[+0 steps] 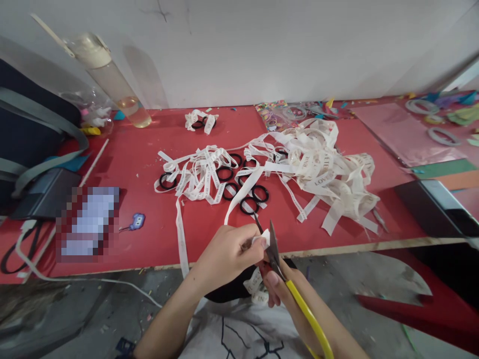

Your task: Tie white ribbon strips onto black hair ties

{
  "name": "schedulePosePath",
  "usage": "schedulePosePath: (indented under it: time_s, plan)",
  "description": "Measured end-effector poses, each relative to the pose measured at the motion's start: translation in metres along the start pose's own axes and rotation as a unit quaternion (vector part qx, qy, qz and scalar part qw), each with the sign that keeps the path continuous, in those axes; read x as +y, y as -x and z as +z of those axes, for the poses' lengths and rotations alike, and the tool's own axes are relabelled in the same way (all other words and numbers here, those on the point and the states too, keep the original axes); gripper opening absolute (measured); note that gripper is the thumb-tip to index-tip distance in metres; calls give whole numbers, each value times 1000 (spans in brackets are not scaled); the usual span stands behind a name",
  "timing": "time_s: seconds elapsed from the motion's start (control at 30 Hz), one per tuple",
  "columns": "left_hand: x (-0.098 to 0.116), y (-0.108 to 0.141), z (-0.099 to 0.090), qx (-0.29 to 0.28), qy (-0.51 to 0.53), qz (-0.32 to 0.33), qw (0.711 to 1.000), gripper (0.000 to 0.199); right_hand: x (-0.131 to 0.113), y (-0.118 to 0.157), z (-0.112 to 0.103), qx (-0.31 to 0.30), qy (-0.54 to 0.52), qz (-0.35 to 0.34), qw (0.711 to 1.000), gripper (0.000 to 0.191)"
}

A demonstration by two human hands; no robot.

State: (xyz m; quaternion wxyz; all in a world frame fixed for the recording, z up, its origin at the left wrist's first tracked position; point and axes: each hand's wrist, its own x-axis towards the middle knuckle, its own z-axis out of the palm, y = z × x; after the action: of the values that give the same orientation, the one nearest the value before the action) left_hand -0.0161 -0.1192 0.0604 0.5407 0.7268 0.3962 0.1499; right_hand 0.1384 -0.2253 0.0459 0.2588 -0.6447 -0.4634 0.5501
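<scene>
My left hand [239, 249] is closed near the table's front edge, pinching a short white ribbon end [266, 236] between thumb and fingers. Just to its right, my right hand [279, 284] is closed on yellow-handled scissors [310, 316]. The scissor blades are spread and point away from me, beside the ribbon end. More printed ribbon [255, 285] hangs below my hands, over my lap. Beyond them lie several black rings [249, 205], some overlapping narrow printed ribbon [202, 174]. A large heap of wider lettered ribbon [322, 164] spreads to the right.
On the red table [145, 219], a phone-like blurred rectangle [90, 219] and a blue charm [137, 221] lie left. A bottle [116, 85] leans at the back left. A dark box [434, 207] stands right, near pink sheets [404, 134]. A ribbon-wrapped ring bundle [201, 121] lies behind.
</scene>
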Motion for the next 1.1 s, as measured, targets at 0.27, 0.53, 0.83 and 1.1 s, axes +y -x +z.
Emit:
schedulePosePath:
  time_s: [0.27,0.53,0.83,1.1]
  plan:
    - [-2,-1,-2,-8,7,4,1000,31,1,-1,-1,0,-1,14,1000,51]
    - [-4,-2,-2,-4,7,-1,1000,32,7,-5,2,-25,21,29,999,66]
    - [-5,-5,-1,1,7,4,1000,34,12,-6,5,-7,40,39,998,63]
    - [-5,-7,-3,8,5,12,1000,34,12,-7,6,-9,58,52,997,65]
